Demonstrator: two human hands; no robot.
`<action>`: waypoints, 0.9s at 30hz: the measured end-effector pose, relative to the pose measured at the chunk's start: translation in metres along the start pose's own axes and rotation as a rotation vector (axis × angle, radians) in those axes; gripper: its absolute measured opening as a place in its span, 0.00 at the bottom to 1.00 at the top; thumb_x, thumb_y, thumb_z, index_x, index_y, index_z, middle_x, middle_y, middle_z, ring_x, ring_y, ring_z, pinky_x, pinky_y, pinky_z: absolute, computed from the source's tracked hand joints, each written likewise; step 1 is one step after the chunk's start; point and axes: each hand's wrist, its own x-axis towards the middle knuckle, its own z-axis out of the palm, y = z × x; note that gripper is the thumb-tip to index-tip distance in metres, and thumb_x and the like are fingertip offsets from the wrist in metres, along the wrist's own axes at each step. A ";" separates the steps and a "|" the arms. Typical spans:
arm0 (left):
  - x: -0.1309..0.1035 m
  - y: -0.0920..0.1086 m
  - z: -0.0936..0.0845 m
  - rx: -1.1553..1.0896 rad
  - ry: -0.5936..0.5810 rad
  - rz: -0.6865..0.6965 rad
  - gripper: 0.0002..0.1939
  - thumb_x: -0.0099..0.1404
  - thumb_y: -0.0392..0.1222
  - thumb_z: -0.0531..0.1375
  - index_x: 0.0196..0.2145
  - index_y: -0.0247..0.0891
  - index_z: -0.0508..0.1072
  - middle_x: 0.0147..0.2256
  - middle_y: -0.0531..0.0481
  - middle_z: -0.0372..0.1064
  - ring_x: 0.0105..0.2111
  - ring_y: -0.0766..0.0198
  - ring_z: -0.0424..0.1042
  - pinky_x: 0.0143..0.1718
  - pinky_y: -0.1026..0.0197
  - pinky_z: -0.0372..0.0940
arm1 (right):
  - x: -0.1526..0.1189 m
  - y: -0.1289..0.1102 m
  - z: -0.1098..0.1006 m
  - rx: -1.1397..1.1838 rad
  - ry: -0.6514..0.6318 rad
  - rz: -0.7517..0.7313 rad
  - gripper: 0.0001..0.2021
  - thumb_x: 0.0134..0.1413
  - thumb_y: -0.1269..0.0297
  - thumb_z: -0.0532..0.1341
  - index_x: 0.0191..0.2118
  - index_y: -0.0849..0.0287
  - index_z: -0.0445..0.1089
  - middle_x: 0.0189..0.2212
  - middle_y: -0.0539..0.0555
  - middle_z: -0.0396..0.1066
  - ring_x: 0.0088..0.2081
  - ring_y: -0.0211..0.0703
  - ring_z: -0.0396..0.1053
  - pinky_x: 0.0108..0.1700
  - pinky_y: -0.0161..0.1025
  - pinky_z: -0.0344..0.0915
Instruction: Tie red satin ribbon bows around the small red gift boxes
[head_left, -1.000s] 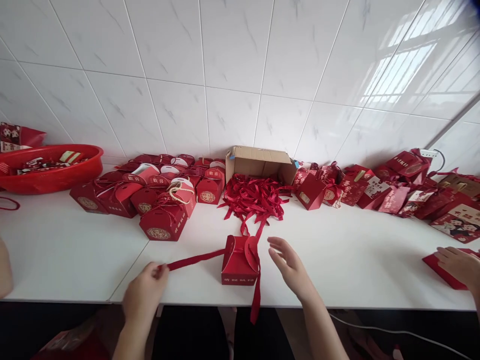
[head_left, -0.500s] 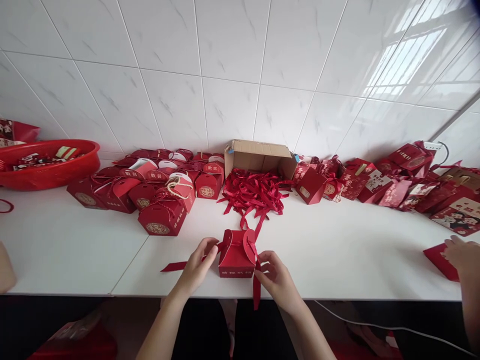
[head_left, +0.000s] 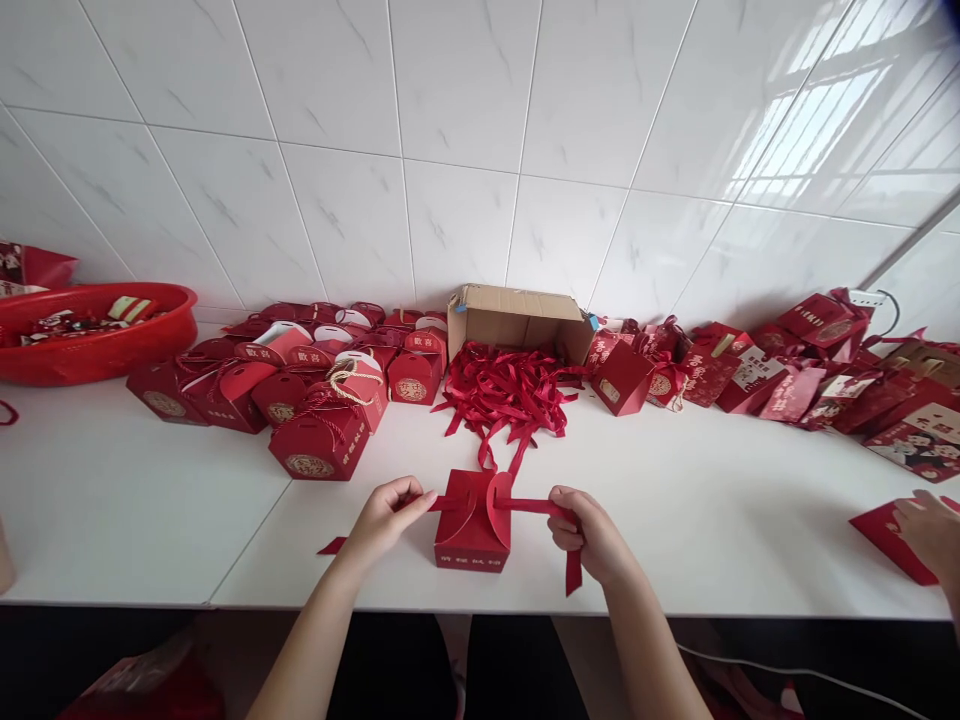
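Observation:
A small red box (head_left: 472, 545) with gold lettering on its front stands near the table's front edge, its curved top flaps folded inward. A red ribbon (head_left: 529, 505) runs through the flaps and out on both sides. On the box's left, my left hand (head_left: 394, 510) pinches one part of the ribbon, its tail lying on the table. My right hand (head_left: 589, 530) is closed on the other part, to the right of the box, with the end hanging below the fingers. The ribbon looks stretched between both hands.
Red ribbons (head_left: 514, 395) spill from an open cardboard box (head_left: 521, 300) at the wall. Several red boxes (head_left: 319, 440) stand at left, beside a red basin (head_left: 97, 350). More gift boxes (head_left: 622, 375) line the right. Another person's hand (head_left: 930, 530) touches a red box (head_left: 892, 540).
My right hand has moved right and closed on the ribbon, which is now pulled straight. The box's flaps lie lower and closer together. My left hand now pinches the ribbon beside the box.

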 end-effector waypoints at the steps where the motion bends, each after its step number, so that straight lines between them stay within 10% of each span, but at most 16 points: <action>1: 0.000 -0.004 0.000 0.024 0.000 0.003 0.19 0.56 0.51 0.61 0.18 0.38 0.60 0.19 0.57 0.53 0.22 0.68 0.54 0.25 0.66 0.53 | 0.003 0.001 -0.001 -0.040 0.010 -0.011 0.15 0.51 0.58 0.58 0.22 0.57 0.52 0.16 0.41 0.43 0.18 0.29 0.37 0.20 0.31 0.38; 4: -0.004 -0.021 0.002 0.116 0.049 0.016 0.15 0.57 0.52 0.61 0.23 0.39 0.66 0.24 0.54 0.62 0.26 0.64 0.63 0.30 0.64 0.60 | 0.005 0.005 -0.001 -0.237 0.076 -0.107 0.12 0.52 0.56 0.60 0.26 0.59 0.63 0.21 0.46 0.58 0.22 0.34 0.54 0.25 0.32 0.54; 9: -0.031 -0.042 0.005 0.291 0.480 0.153 0.12 0.56 0.51 0.62 0.34 0.42 0.70 0.36 0.47 0.70 0.40 0.55 0.68 0.43 0.57 0.63 | -0.013 0.013 0.006 -0.453 0.406 -0.365 0.15 0.52 0.50 0.61 0.38 0.56 0.68 0.40 0.55 0.68 0.40 0.46 0.64 0.42 0.41 0.62; 13: -0.054 -0.044 0.014 0.404 0.285 0.137 0.15 0.63 0.49 0.54 0.23 0.42 0.72 0.24 0.48 0.69 0.30 0.57 0.69 0.41 0.55 0.61 | -0.032 0.028 0.022 -0.271 0.131 -0.146 0.18 0.56 0.47 0.58 0.31 0.59 0.69 0.24 0.50 0.62 0.26 0.38 0.60 0.30 0.36 0.59; 17: -0.057 -0.043 0.022 0.457 0.178 0.075 0.16 0.64 0.50 0.52 0.31 0.43 0.77 0.22 0.47 0.70 0.27 0.55 0.69 0.45 0.49 0.58 | -0.033 0.054 0.037 -0.115 0.066 0.060 0.23 0.55 0.44 0.58 0.46 0.58 0.69 0.20 0.47 0.62 0.19 0.32 0.56 0.23 0.32 0.52; 21: -0.046 -0.041 0.021 0.311 0.305 -0.024 0.21 0.63 0.55 0.52 0.46 0.42 0.72 0.29 0.45 0.73 0.32 0.52 0.70 0.44 0.48 0.59 | -0.023 0.070 0.046 0.208 0.106 0.191 0.29 0.54 0.42 0.56 0.57 0.53 0.61 0.14 0.43 0.58 0.15 0.32 0.50 0.18 0.31 0.47; 27: -0.024 -0.024 0.013 -0.512 0.459 -0.084 0.22 0.58 0.62 0.57 0.38 0.41 0.70 0.34 0.49 0.71 0.34 0.58 0.72 0.35 0.57 0.64 | -0.007 0.057 0.051 0.579 0.263 -0.029 0.15 0.51 0.50 0.64 0.42 0.51 0.71 0.29 0.50 0.67 0.25 0.36 0.63 0.27 0.35 0.65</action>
